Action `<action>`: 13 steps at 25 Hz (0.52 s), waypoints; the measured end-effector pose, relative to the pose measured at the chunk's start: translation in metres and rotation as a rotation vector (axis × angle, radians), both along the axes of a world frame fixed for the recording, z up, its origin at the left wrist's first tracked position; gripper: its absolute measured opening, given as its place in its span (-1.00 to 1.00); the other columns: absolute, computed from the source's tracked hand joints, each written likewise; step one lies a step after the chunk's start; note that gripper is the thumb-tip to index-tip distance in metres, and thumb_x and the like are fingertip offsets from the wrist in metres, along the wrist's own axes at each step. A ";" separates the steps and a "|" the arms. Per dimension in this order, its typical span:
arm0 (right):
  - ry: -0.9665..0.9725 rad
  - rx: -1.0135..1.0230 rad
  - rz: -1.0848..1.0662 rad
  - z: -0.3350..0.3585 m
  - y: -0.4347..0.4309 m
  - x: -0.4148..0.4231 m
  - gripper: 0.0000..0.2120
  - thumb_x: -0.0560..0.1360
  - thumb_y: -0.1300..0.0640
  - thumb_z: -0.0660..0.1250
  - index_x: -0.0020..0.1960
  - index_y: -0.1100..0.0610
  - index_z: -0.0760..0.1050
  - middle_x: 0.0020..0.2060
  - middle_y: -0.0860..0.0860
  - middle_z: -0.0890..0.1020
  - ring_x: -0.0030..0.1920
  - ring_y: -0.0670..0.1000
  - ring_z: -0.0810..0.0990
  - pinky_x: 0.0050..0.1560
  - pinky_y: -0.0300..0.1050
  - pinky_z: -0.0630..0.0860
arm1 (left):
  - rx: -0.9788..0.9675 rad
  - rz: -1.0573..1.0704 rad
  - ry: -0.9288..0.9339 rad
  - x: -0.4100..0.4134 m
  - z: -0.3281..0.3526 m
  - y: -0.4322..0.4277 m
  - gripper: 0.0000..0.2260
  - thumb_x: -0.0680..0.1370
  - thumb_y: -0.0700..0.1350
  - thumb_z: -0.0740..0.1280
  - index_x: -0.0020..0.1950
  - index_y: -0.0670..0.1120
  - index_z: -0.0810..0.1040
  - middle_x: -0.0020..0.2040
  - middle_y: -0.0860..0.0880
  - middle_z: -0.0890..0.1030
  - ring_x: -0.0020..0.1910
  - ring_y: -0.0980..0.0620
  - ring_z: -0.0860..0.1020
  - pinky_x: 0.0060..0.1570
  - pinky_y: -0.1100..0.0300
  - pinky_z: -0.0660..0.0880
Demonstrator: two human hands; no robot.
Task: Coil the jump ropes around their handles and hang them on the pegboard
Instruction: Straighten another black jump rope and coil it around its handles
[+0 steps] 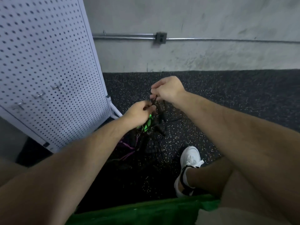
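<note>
A tangle of jump ropes lies on the dark speckled floor, with black cords, a green handle and purple strands. My left hand curls its fingers around a black cord just above the green handle. My right hand pinches the same black rope a little higher, fingers bent down over it. The two hands are close together, almost touching. The white pegboard stands at the left, with three bare metal hooks low on its face.
A grey concrete wall with a metal conduit and an outlet box runs behind. My white shoe stands on the rubber floor to the right of the ropes. A green surface fills the bottom edge. The pegboard's white foot reaches toward the ropes.
</note>
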State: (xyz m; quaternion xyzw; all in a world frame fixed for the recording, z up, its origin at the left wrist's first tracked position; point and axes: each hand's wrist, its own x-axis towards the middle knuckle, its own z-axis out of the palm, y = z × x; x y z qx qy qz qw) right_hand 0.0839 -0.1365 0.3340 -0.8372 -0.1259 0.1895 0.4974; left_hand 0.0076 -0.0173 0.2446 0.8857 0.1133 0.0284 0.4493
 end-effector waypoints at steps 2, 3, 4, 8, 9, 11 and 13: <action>0.015 0.028 0.002 0.027 0.001 0.001 -0.90 0.57 0.34 0.36 0.07 0.30 0.61 -0.10 0.19 0.71 -0.16 0.01 0.74 -0.12 -0.11 0.68 | 0.087 0.001 -0.026 0.004 0.026 0.006 -0.76 0.66 0.02 0.29 -0.18 -0.01 0.51 -0.12 -0.01 0.51 -0.20 0.03 0.48 -0.20 0.19 0.42; 0.022 0.052 0.001 0.040 0.001 0.002 -0.89 0.58 0.35 0.35 0.10 0.31 0.59 -0.09 0.19 0.69 -0.15 0.03 0.74 -0.14 -0.13 0.68 | 0.107 0.008 -0.022 0.004 0.038 0.010 -0.77 0.67 0.01 0.27 -0.14 -0.04 0.53 -0.14 -0.03 0.53 -0.24 0.04 0.49 -0.22 0.16 0.42; 0.021 0.079 -0.003 0.050 0.001 0.003 -0.87 0.58 0.36 0.34 0.11 0.30 0.58 -0.08 0.16 0.68 -0.16 0.03 0.74 -0.15 -0.15 0.68 | 0.097 0.020 -0.002 0.003 0.046 0.015 -0.77 0.67 0.01 0.26 -0.12 -0.06 0.54 -0.17 -0.04 0.57 -0.27 0.02 0.52 -0.24 0.13 0.45; -0.070 0.148 -0.007 0.067 -0.002 0.007 -0.81 0.56 0.31 0.36 0.14 0.13 0.54 -0.08 0.07 0.72 -0.27 -0.04 0.72 -0.39 -0.23 0.53 | -0.206 0.039 0.131 -0.001 0.059 0.038 -0.82 0.70 -0.07 0.18 -0.01 -0.11 0.50 -0.08 -0.13 0.73 -0.13 -0.09 0.72 0.12 0.03 0.49; -0.068 0.177 0.006 0.067 -0.003 0.006 -0.77 0.55 0.31 0.38 0.17 0.10 0.51 -0.10 0.07 0.73 -0.29 -0.05 0.70 -0.40 -0.22 0.47 | -0.172 0.035 0.167 0.000 0.064 0.042 -0.84 0.69 -0.07 0.18 0.06 -0.12 0.49 0.00 -0.14 0.73 -0.09 -0.08 0.72 0.10 0.04 0.50; -0.061 0.211 0.054 0.066 -0.003 0.004 -0.70 0.54 0.29 0.39 0.23 0.10 0.48 -0.12 0.05 0.74 -0.30 -0.06 0.67 -0.34 -0.19 0.44 | 0.041 0.011 0.221 0.001 0.074 0.042 -0.64 0.63 0.00 0.31 0.38 -0.10 0.40 0.28 -0.06 0.59 0.13 -0.02 0.63 0.08 0.11 0.48; -0.058 0.230 0.083 0.069 0.003 0.004 -0.73 0.55 0.27 0.40 0.24 0.15 0.51 -0.12 0.04 0.74 -0.31 -0.09 0.66 -0.29 -0.19 0.45 | 0.037 -0.021 0.148 0.002 0.078 0.036 -0.21 0.55 0.04 0.45 0.63 0.00 0.06 0.47 -0.01 0.38 0.35 -0.01 0.46 0.18 0.17 0.41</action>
